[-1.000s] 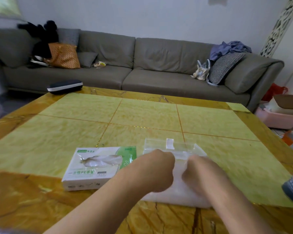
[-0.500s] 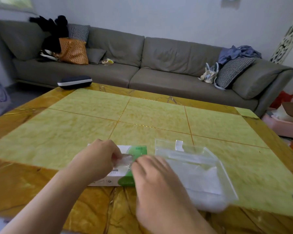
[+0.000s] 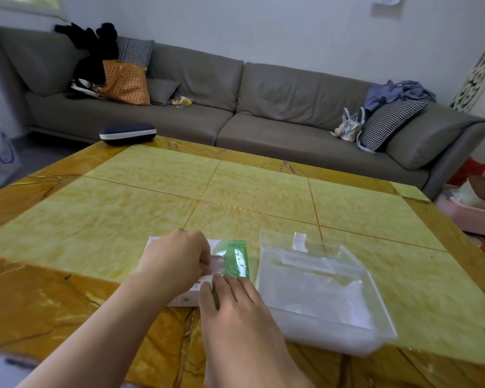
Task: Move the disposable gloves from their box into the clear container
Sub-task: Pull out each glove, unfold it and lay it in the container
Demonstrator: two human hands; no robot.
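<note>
We are sitting at the desk (image 3: 123, 225), a broad yellow-tiled top that is giving us room to keep both things side by side near our edge. Beyond it the sofa (image 3: 263, 107) is running along the wall, with a dark case (image 3: 127, 133) lying at the desk's far left corner, well apart from our work.

The container (image 3: 319, 289) is standing just to the right of the box (image 3: 230, 261), open at the top, so that whatever we are pulling out is needing only a short sideways carry. Pale film that looks like gloves is already lying inside it, so we judge the transfer to be partly done.

The box is lying flat with its opening facing up, which is letting us draw gloves upward without tipping it.

Our right hand (image 3: 235, 309) is resting with straight fingers on the box's near green end, pressing it down, probably so the light carton is not lifting along with the film. Our left hand (image 3: 177, 259) is curling over the opening and pinching a tuft of gloves (image 3: 217, 263) that is showing just past its fingertips, still inside the box's slot.
</note>
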